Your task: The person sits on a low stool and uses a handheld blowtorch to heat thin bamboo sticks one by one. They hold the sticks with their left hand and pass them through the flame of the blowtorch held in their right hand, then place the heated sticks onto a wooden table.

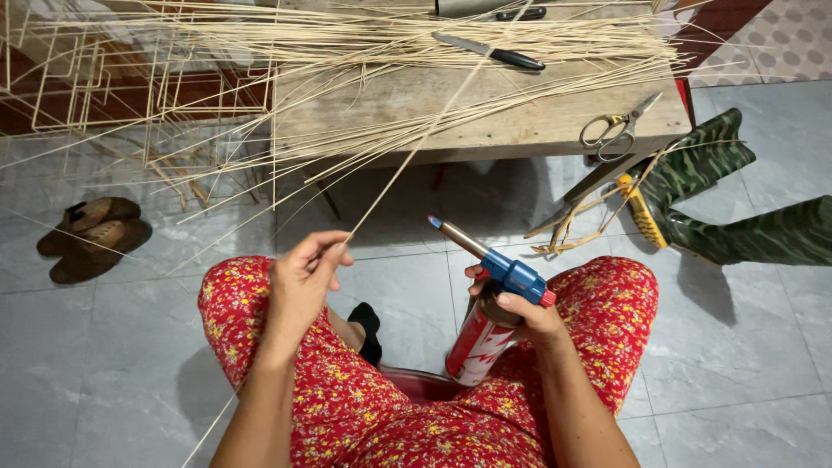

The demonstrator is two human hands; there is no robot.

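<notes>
Your left hand (302, 282) pinches one long thin pale bamboo strip (407, 160). The strip runs up from your fingers to the front edge of the low wooden table (520, 130), where it joins the big pile of pale bamboo strips (347, 52). Your right hand (529, 316) is closed around a blue gas torch on a red and white can (485, 325), held between your knees. Its tip (435, 223) points up and left, near the strip.

I think a flame could burn the strip in two if it stays too close. It could also hurt your left fingers or catch your red flowered trousers (607, 303).

The can has white jagged shapes on red.
</notes>
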